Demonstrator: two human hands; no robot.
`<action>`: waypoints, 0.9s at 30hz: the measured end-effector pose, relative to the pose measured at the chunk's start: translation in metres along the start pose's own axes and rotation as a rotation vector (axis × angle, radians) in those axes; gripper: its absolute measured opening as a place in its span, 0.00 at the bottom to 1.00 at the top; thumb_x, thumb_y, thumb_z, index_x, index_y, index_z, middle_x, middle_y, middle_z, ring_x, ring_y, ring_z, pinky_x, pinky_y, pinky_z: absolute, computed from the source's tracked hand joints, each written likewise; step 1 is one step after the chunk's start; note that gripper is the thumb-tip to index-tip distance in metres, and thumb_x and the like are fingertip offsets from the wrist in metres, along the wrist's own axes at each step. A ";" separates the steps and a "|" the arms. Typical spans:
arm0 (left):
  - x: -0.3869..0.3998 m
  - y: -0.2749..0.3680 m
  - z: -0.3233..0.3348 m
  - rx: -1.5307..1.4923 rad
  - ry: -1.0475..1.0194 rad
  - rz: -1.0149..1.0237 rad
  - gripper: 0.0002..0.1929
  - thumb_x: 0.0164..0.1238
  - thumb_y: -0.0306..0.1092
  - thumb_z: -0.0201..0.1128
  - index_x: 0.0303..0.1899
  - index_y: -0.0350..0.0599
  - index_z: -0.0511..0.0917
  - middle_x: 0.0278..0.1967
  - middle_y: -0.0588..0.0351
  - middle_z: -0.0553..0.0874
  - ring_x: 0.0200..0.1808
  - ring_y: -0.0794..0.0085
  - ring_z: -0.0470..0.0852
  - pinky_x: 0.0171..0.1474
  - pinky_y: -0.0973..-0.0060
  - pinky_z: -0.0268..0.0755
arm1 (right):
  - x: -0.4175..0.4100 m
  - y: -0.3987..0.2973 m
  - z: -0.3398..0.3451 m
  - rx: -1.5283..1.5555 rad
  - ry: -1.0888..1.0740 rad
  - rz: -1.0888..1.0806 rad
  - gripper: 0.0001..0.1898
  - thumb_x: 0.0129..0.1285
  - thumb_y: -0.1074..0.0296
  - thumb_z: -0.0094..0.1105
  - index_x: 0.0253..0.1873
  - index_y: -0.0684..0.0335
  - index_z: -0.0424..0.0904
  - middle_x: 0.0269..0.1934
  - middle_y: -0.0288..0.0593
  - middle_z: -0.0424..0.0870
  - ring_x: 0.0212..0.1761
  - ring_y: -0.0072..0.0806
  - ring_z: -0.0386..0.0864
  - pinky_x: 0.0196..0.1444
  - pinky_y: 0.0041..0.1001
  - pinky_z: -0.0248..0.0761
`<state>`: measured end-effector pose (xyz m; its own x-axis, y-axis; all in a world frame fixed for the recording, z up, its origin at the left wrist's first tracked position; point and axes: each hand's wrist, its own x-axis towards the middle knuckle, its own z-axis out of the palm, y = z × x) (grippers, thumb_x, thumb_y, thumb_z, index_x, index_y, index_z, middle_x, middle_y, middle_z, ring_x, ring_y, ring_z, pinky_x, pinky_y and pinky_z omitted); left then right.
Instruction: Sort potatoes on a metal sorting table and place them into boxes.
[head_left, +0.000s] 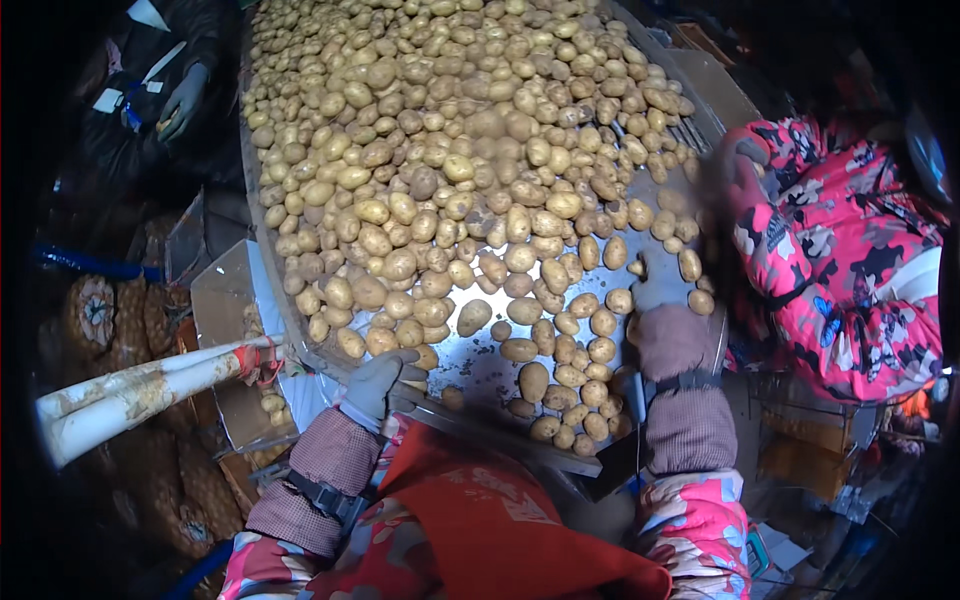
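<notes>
A mass of potatoes (420, 180) covers most of the metal sorting table (480, 375) before me. My left hand (375, 382), in a grey glove, rests at the near left rim (442, 420) beside a few potatoes. Its fingers are spread, and I see nothing held in them. My right hand (664, 277), also gloved, reaches over the right side of the tabletop, low among scattered potatoes. A small potato (636, 267) lies at its fingertips; blur hides whether it is gripped. Between my hands, a loose cluster of potatoes (574, 382) extends to the near edge.
At right stands a person in a pink camouflage jacket (825, 247); across to the left, another person's gloved hand (184, 101) holds something small. White pipes (157, 390) jut out left, by a cardboard box (232, 300) with potatoes. Filled mesh sacks (142, 315) stand beyond.
</notes>
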<state>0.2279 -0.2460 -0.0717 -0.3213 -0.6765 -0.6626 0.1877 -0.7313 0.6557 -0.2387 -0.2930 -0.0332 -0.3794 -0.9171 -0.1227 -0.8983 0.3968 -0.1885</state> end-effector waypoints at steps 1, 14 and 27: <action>0.000 -0.005 -0.003 -0.066 -0.074 0.066 0.20 0.81 0.38 0.51 0.63 0.34 0.77 0.44 0.45 0.88 0.38 0.63 0.88 0.39 0.69 0.83 | -0.013 -0.005 0.003 0.001 -0.004 -0.013 0.31 0.57 0.77 0.59 0.67 0.48 0.73 0.61 0.52 0.79 0.66 0.51 0.76 0.68 0.44 0.69; 0.003 -0.001 0.066 -0.426 -0.440 -0.362 0.15 0.74 0.39 0.56 0.55 0.42 0.79 0.51 0.49 0.86 0.48 0.60 0.85 0.53 0.59 0.79 | -0.099 -0.061 0.000 0.967 -0.271 -0.026 0.22 0.69 0.73 0.57 0.67 0.55 0.75 0.48 0.40 0.82 0.38 0.23 0.80 0.39 0.26 0.79; -0.028 -0.021 0.042 -0.126 -0.403 -0.098 0.17 0.82 0.38 0.44 0.62 0.44 0.72 0.63 0.51 0.80 0.60 0.67 0.80 0.59 0.68 0.76 | -0.046 -0.163 0.056 -0.099 0.199 -0.655 0.23 0.56 0.67 0.65 0.59 0.54 0.80 0.52 0.45 0.82 0.56 0.47 0.76 0.63 0.48 0.67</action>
<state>0.1942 -0.2084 -0.0521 -0.6755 -0.5340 -0.5085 0.2421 -0.8120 0.5310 -0.0625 -0.3128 -0.0512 0.2232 -0.9599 0.1695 -0.9686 -0.2379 -0.0721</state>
